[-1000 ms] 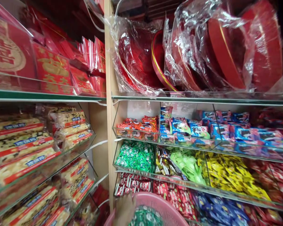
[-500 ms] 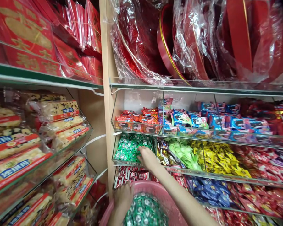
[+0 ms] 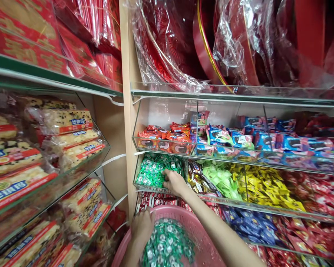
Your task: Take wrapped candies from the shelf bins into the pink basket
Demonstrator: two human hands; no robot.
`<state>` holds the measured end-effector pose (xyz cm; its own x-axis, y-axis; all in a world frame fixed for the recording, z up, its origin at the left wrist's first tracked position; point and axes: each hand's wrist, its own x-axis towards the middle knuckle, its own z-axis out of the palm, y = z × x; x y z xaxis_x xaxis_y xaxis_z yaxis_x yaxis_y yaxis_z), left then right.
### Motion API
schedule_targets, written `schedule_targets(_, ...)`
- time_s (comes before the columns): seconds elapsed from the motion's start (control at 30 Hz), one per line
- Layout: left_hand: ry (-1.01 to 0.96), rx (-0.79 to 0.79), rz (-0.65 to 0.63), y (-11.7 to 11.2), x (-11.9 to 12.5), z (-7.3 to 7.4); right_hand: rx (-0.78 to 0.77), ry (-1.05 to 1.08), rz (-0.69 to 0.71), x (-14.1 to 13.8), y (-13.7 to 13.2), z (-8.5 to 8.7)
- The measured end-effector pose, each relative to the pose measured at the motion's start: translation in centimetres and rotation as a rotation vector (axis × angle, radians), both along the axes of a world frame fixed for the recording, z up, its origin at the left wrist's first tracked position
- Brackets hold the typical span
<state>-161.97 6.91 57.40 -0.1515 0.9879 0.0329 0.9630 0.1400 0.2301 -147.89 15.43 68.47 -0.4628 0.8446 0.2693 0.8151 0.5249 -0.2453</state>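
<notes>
My left hand point(image 3: 143, 225) is closed over the left rim of a pink plastic basket point(image 3: 180, 212). Inside the basket lies a heap of green-wrapped candies point(image 3: 168, 243). My right hand point(image 3: 174, 182) reaches across the basket into a clear shelf bin point(image 3: 147, 188) at the corner. Its bent fingers rest at the right side of the green-wrapped candies point(image 3: 151, 170) there, with tips a little apart. No candy shows between them; the undersides of the fingers are hidden.
Beside that bin are light green packets point(image 3: 218, 178) and yellow packets point(image 3: 267, 189). Blue-wrapped candies point(image 3: 253, 226) fill a lower bin. A clear-fronted shelf point(image 3: 222, 150) of snack packs runs above my right hand. Packaged pastries point(image 3: 80, 152) line the left shelves, near a wooden upright point(image 3: 128, 122).
The view has tilted slightly downward, so the shelves sit higher and more of the basket shows. My right hand stays at the green candies, and my left hand keeps its hold on the rim.
</notes>
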Motion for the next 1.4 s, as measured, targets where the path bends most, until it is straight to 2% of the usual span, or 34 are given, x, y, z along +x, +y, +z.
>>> schedule_targets(0.13,0.014,-0.02,0.007,0.0,0.0,0.0,0.014,0.013,-0.043,-0.1,0.0,-0.1)
schedule_targets(0.23,0.016,-0.021,0.0,-0.1,0.3,0.0,0.096,0.112,-0.076,0.0,-0.7,0.4)
schedule_targets(0.37,0.015,-0.023,-0.012,-0.3,0.9,-0.1,0.295,0.418,0.084,0.6,-3.7,1.2)
schedule_targets(0.43,0.02,-0.024,-0.01,-0.4,1.3,-0.1,0.311,0.513,0.185,1.2,-5.7,0.8)
schedule_targets(0.5,0.021,-0.027,-0.015,-0.4,1.7,0.0,0.252,0.547,0.268,2.0,-7.4,-0.7)
schedule_targets(0.57,0.019,-0.02,-0.032,-0.5,2.0,0.1,0.149,0.566,0.306,2.9,-8.5,-3.0)
schedule_targets(0.7,0.02,-0.028,-0.056,-0.7,2.4,0.1,-0.068,0.658,0.229,4.6,-8.6,-8.5)
schedule_targets(0.8,0.02,-0.042,-0.078,-0.7,2.7,-0.1,-0.187,0.679,0.187,5.7,-8.4,-11.3)
schedule_targets(0.9,0.017,-0.035,-0.11,-0.8,3.2,-0.3,-0.272,0.723,0.128,6.7,-8.3,-12.9)
schedule_targets(1.0,0.024,-0.046,-0.13,-1.0,3.7,-0.4,-0.409,0.894,0.046,7.2,-8.1,-14.4)
schedule_targets(1.17,0.044,-0.074,-0.127,-1.5,3.8,-0.6,-0.639,1.093,0.01,6.6,-8.2,-16.6)
schedule_targets(1.27,0.04,-0.076,-0.122,-1.7,3.6,-0.7,-0.651,1.059,0.03,5.9,-8.5,-17.3)
schedule_targets(1.4,0.041,-0.091,-0.118,-1.7,3.3,-0.8,-0.551,0.871,-0.016,5.2,-9.0,-17.5)
